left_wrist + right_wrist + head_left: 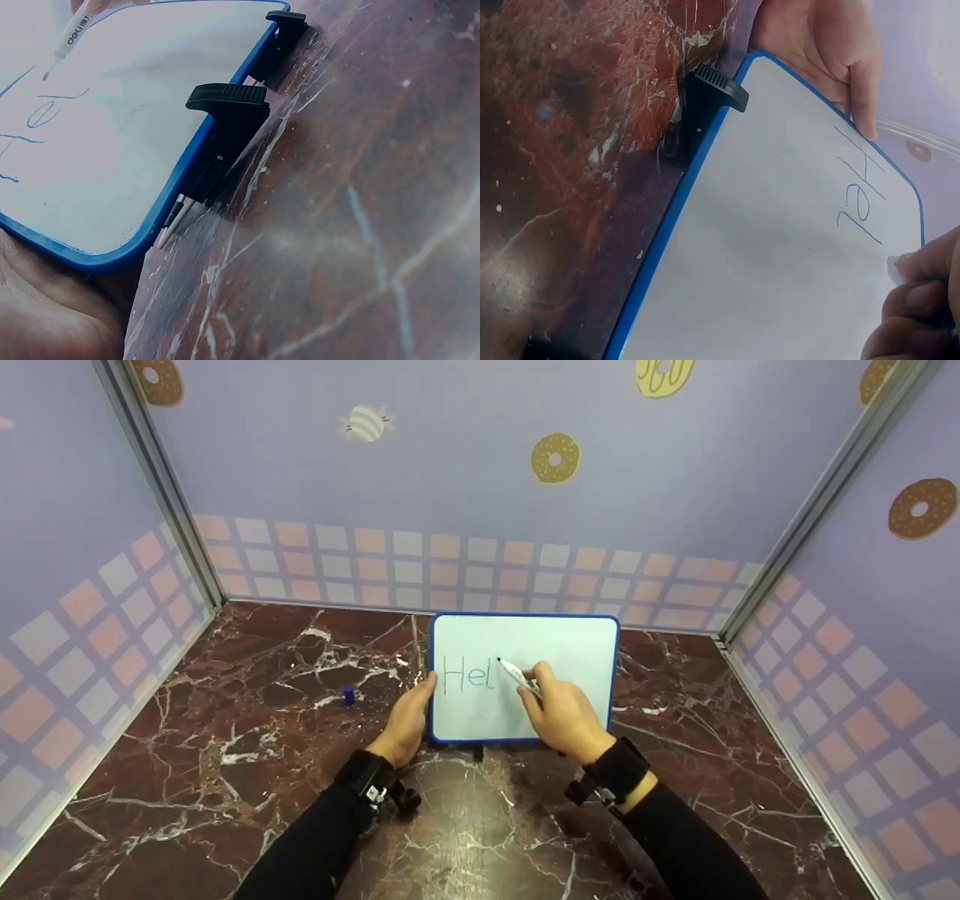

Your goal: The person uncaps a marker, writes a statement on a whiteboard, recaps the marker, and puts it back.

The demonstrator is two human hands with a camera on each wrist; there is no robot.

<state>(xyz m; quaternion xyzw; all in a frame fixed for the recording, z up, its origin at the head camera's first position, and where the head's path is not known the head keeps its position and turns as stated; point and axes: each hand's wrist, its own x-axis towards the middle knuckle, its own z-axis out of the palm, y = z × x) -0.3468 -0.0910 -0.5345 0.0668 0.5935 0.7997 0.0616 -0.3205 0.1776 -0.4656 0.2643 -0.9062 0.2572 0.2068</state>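
Note:
A whiteboard (480, 716) with a blue frame stands tilted back on the marbled tabletop, and "Hel" is written in thin dark strokes on its left half. My left hand (409, 720) grips the board's left edge, the thumb along the blue frame and the other fingers hidden behind. My right hand (566, 712) pinches a white marker (513, 670) in front of the board. The marker's dark tip is close to the surface, just right of the top of the "l". In the left wrist view, black clip-like feet (232, 142) hold the board's lower edge.
A small blue-purple cap (348, 695) stands on the marbled tabletop (247, 795), left of the board. Behind the board rises a lilac wall panel (450, 487) with donut and candy prints. Side panels enclose the table left and right.

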